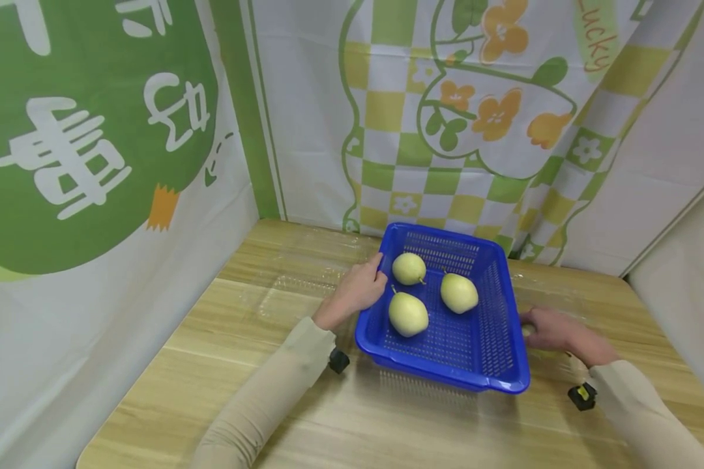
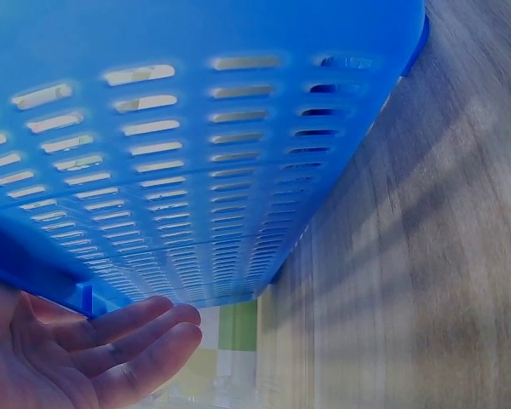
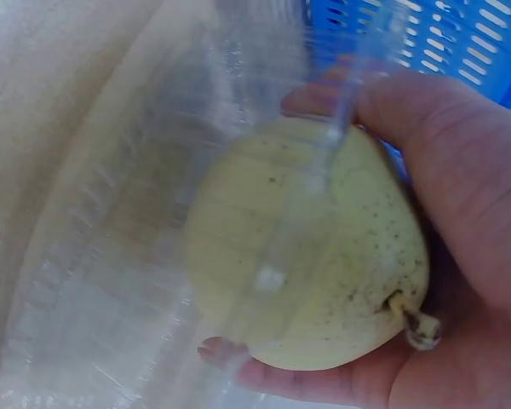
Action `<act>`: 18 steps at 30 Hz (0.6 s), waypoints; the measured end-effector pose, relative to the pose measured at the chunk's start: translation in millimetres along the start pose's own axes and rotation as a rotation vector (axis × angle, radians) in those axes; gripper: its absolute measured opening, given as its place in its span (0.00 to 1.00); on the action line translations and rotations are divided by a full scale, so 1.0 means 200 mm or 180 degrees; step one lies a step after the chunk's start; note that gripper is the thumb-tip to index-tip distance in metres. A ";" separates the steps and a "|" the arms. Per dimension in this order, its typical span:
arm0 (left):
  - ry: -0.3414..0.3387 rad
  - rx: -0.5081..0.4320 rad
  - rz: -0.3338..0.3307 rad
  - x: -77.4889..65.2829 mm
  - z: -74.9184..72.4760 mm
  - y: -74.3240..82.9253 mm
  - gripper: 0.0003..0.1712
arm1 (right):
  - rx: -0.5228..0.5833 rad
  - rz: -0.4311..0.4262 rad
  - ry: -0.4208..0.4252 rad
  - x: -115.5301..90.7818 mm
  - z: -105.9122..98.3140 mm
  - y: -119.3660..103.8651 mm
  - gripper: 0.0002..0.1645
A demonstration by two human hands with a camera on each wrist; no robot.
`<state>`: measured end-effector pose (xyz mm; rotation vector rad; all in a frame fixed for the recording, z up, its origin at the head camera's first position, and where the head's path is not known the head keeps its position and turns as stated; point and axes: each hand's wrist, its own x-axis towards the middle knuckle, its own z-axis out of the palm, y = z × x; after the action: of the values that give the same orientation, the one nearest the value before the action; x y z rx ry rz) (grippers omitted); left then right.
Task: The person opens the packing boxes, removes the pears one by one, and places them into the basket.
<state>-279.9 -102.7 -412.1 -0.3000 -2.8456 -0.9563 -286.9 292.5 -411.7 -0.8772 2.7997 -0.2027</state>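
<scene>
A blue plastic basket (image 1: 446,374) stands at the middle of the table with three pale yellow pears inside: one pear (image 1: 409,268) at the back left, a second pear (image 1: 459,293) to the right and a third pear (image 1: 408,314) in front. My left hand (image 1: 360,286) grips the basket's left rim; in the left wrist view, several fingers (image 2: 145,349) lie below that rim. Outside the basket's right wall, my right hand (image 1: 548,329) holds another pear (image 3: 315,247), thumb and fingers around it. Clear plastic covers part of this pear in the right wrist view.
A clear plastic container (image 1: 296,296) lies left of the basket, and another clear container (image 1: 554,296) is at the right, partly behind my right hand. The wooden table (image 1: 211,365) meets a printed curtain (image 1: 305,117) along the back and left.
</scene>
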 end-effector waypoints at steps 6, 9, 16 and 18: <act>0.0054 0.0026 0.0057 0.00 0.01 0.00 0.32 | -0.0079 0.0025 0.0232 0.00 -0.04 0.01 0.13; 0.0063 0.0020 0.0051 0.00 0.01 0.00 0.32 | -0.0221 0.0048 0.0380 0.00 -0.08 0.00 0.13; 0.0045 0.0012 0.0037 0.00 0.00 0.00 0.32 | -0.0321 0.0103 0.0594 0.01 -0.18 -0.03 0.16; 0.0038 0.0010 0.0034 0.00 0.00 0.00 0.32 | -0.0287 0.0053 0.0641 0.02 -0.20 -0.04 0.15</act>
<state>-280.1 -102.1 -411.7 -0.3077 -2.8315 -0.9482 -296.1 286.9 -371.6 -0.8990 3.0229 -0.1724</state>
